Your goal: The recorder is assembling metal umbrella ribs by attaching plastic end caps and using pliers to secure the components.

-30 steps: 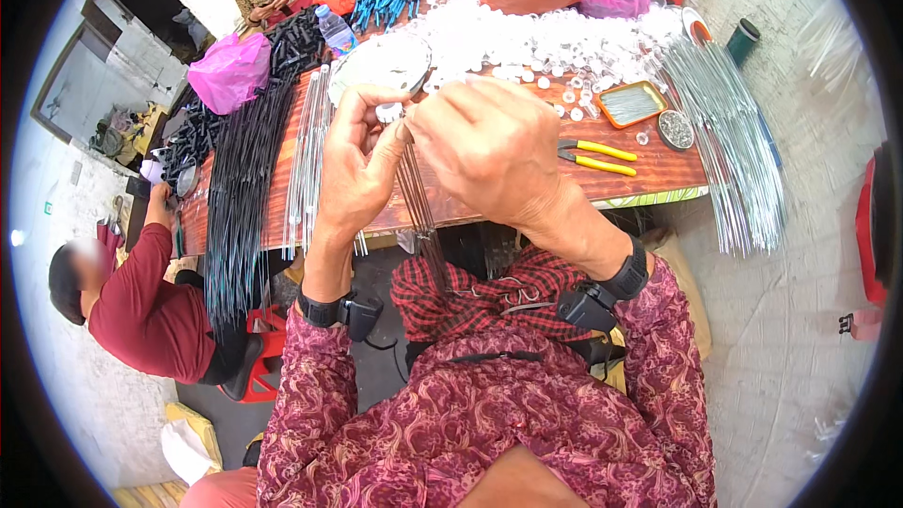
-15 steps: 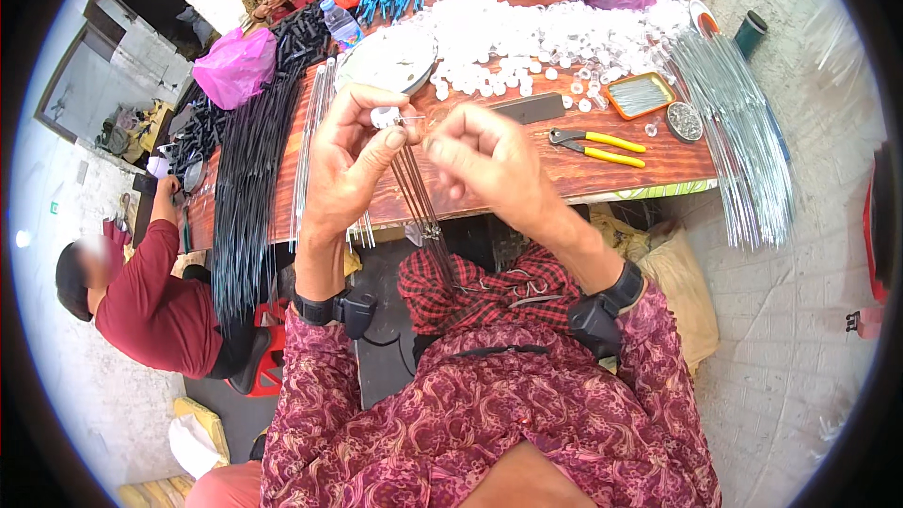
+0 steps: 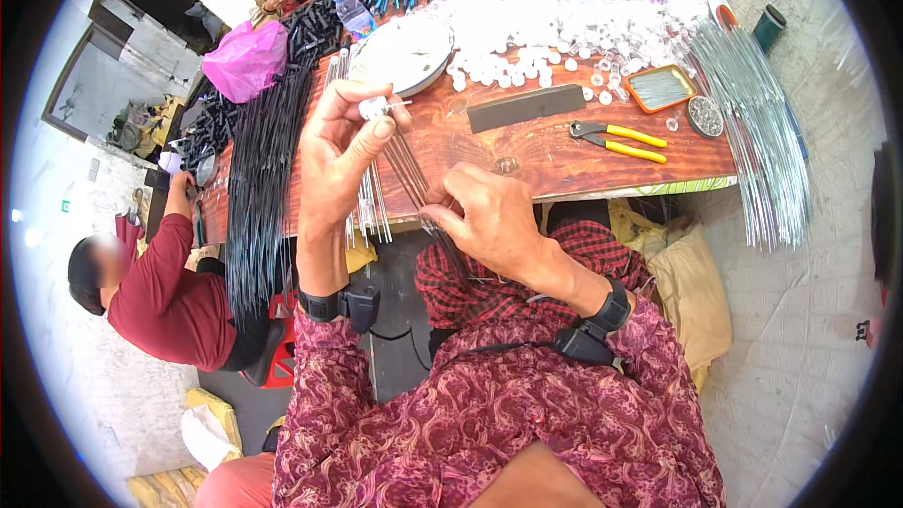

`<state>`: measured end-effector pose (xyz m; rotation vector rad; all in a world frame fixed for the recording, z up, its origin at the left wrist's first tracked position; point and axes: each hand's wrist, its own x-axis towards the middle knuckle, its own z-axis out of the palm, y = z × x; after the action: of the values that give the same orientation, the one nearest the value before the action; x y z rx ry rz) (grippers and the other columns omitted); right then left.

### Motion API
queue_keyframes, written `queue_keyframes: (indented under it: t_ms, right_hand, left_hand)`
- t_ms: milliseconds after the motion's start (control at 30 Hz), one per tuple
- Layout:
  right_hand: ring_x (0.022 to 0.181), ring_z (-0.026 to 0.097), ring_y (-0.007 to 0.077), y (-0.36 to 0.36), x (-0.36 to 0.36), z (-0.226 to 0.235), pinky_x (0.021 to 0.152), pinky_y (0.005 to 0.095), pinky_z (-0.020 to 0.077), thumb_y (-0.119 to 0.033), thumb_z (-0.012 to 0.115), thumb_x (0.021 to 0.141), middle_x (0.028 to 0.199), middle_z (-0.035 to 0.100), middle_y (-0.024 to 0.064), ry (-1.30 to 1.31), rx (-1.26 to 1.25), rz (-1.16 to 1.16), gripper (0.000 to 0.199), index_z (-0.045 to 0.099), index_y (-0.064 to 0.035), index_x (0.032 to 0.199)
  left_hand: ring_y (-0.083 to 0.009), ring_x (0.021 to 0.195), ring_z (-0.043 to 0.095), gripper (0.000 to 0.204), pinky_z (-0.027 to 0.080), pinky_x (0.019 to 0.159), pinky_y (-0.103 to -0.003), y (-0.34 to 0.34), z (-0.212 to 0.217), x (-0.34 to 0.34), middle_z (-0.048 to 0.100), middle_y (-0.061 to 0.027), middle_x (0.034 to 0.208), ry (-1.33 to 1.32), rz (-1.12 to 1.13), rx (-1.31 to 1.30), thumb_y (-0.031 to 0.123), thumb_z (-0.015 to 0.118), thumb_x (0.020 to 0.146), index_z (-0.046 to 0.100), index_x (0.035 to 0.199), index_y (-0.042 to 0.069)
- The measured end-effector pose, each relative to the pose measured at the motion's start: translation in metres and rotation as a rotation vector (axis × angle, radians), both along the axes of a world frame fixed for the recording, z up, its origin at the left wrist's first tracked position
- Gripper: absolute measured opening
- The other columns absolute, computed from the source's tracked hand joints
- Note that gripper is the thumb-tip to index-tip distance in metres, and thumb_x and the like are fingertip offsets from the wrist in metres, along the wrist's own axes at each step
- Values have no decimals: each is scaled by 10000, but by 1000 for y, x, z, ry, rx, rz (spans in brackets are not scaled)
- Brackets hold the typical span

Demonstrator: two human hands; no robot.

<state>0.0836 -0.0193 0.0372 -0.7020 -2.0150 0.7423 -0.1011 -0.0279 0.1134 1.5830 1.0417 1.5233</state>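
Observation:
Raised over the table's near edge, my left hand (image 3: 331,155) pinches a small white plastic piece (image 3: 373,107) between thumb and fingers. A thin metal pin sticks out of that piece to the right. From beneath it several thin dark metal rods (image 3: 403,169) slant down toward my lap. Lower along them, my right hand (image 3: 494,221) has its thumb and fingers closed around the rods. Their lower ends lie over the red-and-black checked cloth (image 3: 451,287) on my lap.
On the wooden table (image 3: 527,155) lie a dark flat bar (image 3: 527,108), yellow-handled pliers (image 3: 621,139), a tray of pins (image 3: 660,87), a bowl of small metal parts (image 3: 704,117) and many white plastic pieces (image 3: 564,23). Black rods (image 3: 263,169) and silver rods (image 3: 752,132) overhang the edge. A co-worker (image 3: 174,296) sits left.
My right hand has come down and away from the white piece to the rods below it. My left hand keeps its hold. The table view has shifted slightly right and down.

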Motion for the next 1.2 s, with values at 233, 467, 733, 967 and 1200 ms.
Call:
queue_keyframes:
  t_ms: [233,467,733,967,1200]
  right_hand:
    - [723,648,330,-6,-1,-20,624,431,494,-184,758,772,771,635,103,-151,-10,57,209,614,-50,843]
    - [760,669,332,-18,1,-31,639,438,498,-182,761,776,803,663,111,-144,-85,60,260,585,-60,923]
    - [747,690,295,-22,2,-38,649,411,522,-184,767,784,785,682,115,-59,-182,42,257,603,-44,924]
    - [762,693,324,-17,6,-41,674,430,522,-175,762,776,789,700,146,-26,-316,73,189,674,-29,856]
    - [750,671,359,-22,7,-36,667,449,516,-157,749,768,782,682,159,-22,-223,59,163,664,-35,833]
  left_hand:
    - [-136,900,631,357,491,844,-286,7,-2,-10,676,-88,961,26,4,28,165,731,899,576,1180,8]
    - [-145,884,634,370,497,832,-293,2,-3,-10,669,-92,944,13,11,20,191,746,888,569,1158,9]
    - [-169,869,639,393,552,831,-359,0,-2,-9,641,-90,951,33,18,12,216,745,886,562,1167,10]
    - [-164,892,641,370,559,850,-368,0,-1,-9,640,-95,984,13,-19,1,182,736,892,561,1167,7]
    - [-162,872,642,407,563,820,-359,1,2,-10,649,-89,938,23,-30,-28,217,771,863,568,1148,7]
